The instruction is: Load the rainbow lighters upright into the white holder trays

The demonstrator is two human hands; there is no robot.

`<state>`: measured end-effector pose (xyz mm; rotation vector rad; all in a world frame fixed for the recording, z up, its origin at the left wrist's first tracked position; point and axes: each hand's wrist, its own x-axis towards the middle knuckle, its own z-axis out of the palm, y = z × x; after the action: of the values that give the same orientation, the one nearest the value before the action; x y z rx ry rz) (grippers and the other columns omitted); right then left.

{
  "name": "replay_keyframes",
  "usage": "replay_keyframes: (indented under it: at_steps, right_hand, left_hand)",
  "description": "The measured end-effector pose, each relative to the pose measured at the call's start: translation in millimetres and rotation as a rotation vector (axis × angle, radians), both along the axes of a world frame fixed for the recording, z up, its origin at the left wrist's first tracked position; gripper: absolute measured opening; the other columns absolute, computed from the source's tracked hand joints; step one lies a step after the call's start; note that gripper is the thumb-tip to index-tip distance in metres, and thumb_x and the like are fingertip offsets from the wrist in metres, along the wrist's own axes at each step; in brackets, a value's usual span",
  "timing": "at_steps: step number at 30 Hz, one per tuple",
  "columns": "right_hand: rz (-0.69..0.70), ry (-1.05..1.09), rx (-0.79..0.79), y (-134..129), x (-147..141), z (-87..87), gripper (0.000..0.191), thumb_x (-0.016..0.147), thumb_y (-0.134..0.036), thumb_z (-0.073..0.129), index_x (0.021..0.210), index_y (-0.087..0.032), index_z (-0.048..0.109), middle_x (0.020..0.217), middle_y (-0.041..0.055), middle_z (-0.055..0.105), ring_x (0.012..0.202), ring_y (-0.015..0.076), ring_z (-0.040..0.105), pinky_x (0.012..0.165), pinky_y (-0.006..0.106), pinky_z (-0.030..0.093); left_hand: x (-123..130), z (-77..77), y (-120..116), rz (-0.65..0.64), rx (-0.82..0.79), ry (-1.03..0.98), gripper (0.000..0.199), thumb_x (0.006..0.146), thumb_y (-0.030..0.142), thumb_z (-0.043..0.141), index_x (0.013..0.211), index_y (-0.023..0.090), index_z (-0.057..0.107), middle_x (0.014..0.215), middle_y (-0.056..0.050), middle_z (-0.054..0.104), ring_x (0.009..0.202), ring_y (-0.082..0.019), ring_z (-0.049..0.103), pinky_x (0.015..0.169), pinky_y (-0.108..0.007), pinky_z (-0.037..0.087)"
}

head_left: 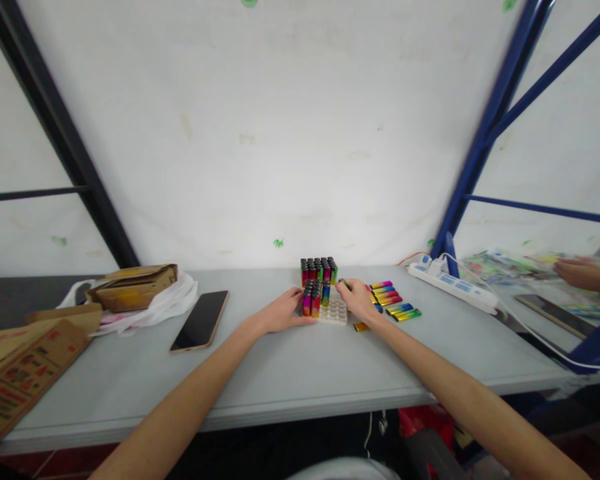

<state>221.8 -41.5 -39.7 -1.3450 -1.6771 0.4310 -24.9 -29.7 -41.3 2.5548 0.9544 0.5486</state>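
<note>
A pale tray (336, 313) with round holes stands on the grey table, its left part filled with upright colourful lighters (311, 300). My left hand (283, 312) rests at the tray's left side, thumb and fingers apart around its edge and the lighters. Over the tray's right side, my right hand (356, 298) pinches a small dark-topped lighter (343, 284). Behind the tray stands a block of several upright lighters (319, 270). More lighters (386, 295) lie flat to the right of my right hand, some partly hidden by it.
A phone (200, 321) lies left on the table (300, 380), near a white bag (173, 303) and cardboard boxes (135, 287). At right are a power strip (453, 288), a blue frame (480, 147) and another person's hand (583, 275) beyond it.
</note>
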Motion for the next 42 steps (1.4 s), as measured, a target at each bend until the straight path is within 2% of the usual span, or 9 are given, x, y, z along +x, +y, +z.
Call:
replay_keyframes:
  at_steps: [5, 9, 12, 14, 19, 27, 32, 35, 42]
  right_hand:
    - [0.098, 0.024, 0.077, -8, 2, 8.7, 0.043, 0.097, -0.057, 0.044, 0.071, -0.023, 0.046, 0.062, -0.0025, 0.048, 0.062, 0.0162, 0.046, 0.059, 0.027, 0.034]
    - [0.171, -0.019, 0.107, -14, 5, 15.3, 0.039, 0.103, -0.055, 0.037, 0.081, -0.024, 0.047, 0.067, -0.0013, 0.053, 0.065, 0.0176, 0.051, 0.062, 0.028, 0.038]
    - [0.216, -0.136, 0.208, -14, 7, 18.4, 0.039, 0.103, -0.054, 0.038, 0.081, -0.023, 0.048, 0.077, 0.0027, 0.058, 0.073, 0.0190, 0.054, 0.067, 0.029, 0.040]
    - [0.215, -0.223, 0.261, -14, 8, 20.1, 0.043, 0.103, -0.055, 0.040, 0.075, -0.023, 0.046, 0.076, 0.0026, 0.055, 0.072, 0.0186, 0.051, 0.067, 0.030, 0.039]
    - [0.276, -0.316, 0.181, -16, 11, 21.9, 0.047, 0.102, -0.058, 0.041, 0.072, -0.023, 0.047, 0.062, -0.0020, 0.049, 0.058, 0.0154, 0.044, 0.060, 0.029, 0.032]
    - [0.296, -0.399, 0.140, -12, 15, 18.4, 0.053, 0.099, -0.060, 0.048, 0.067, -0.020, 0.060, 0.061, 0.0005, 0.060, 0.056, 0.0150, 0.045, 0.059, 0.028, 0.032]
    - [0.340, -0.451, 0.097, -6, 21, 16.2, 0.047, 0.101, -0.056, 0.049, 0.075, -0.020, 0.063, 0.067, 0.0029, 0.065, 0.059, 0.0161, 0.050, 0.060, 0.028, 0.033]
    - [0.352, -0.483, 0.134, -5, 19, 14.8, 0.042, 0.103, -0.052, 0.046, 0.083, -0.020, 0.064, 0.073, 0.0046, 0.066, 0.061, 0.0173, 0.053, 0.063, 0.028, 0.035]
    - [0.295, -0.552, 0.108, -9, 13, 18.8, 0.045, 0.100, -0.058, 0.052, 0.078, -0.020, 0.066, 0.066, 0.0037, 0.063, 0.058, 0.0157, 0.049, 0.060, 0.028, 0.031]
  left_hand:
    - [0, 0.8, -1, -0.006, 0.010, -0.004, 0.057, 0.086, 0.066, 0.066, 0.118, 0.019, 0.069, 0.129, -0.013, 0.061, 0.121, -0.033, 0.056, 0.112, -0.044, 0.045]
    - [0, 1.4, -2, -0.006, 0.014, 0.016, 0.056, 0.087, 0.065, 0.066, 0.120, 0.018, 0.068, 0.129, -0.013, 0.060, 0.120, -0.033, 0.057, 0.112, -0.043, 0.045]
    - [0, 1.0, -2, -0.003, 0.014, 0.017, 0.056, 0.087, 0.063, 0.066, 0.119, 0.018, 0.068, 0.129, -0.013, 0.061, 0.121, -0.033, 0.056, 0.112, -0.043, 0.045]
    - [0, 0.8, -2, -0.003, 0.013, 0.009, 0.053, 0.087, 0.063, 0.067, 0.118, 0.019, 0.069, 0.128, -0.013, 0.061, 0.121, -0.033, 0.056, 0.112, -0.044, 0.045]
    - [-1, 0.6, -2, 0.001, 0.000, 0.004, 0.053, 0.087, 0.061, 0.068, 0.120, 0.019, 0.068, 0.131, -0.013, 0.059, 0.123, -0.032, 0.055, 0.113, -0.044, 0.045]
    - [0, -0.2, 0, 0.000, 0.003, -0.021, 0.057, 0.085, 0.064, 0.068, 0.120, 0.019, 0.069, 0.129, -0.013, 0.061, 0.122, -0.033, 0.056, 0.112, -0.045, 0.045]
    - [0, 0.3, -1, -0.007, -0.004, -0.007, 0.056, 0.086, 0.062, 0.068, 0.121, 0.018, 0.068, 0.129, -0.014, 0.061, 0.123, -0.034, 0.056, 0.113, -0.045, 0.044]
    - [0, -0.6, 0, -0.001, -0.002, -0.015, 0.056, 0.086, 0.062, 0.068, 0.121, 0.018, 0.068, 0.130, -0.014, 0.060, 0.122, -0.033, 0.056, 0.112, -0.045, 0.045]
    - [-1, -2.4, 1, 0.013, 0.005, -0.013, 0.059, 0.084, 0.063, 0.070, 0.124, 0.020, 0.066, 0.131, -0.013, 0.061, 0.121, -0.033, 0.057, 0.112, -0.044, 0.045]
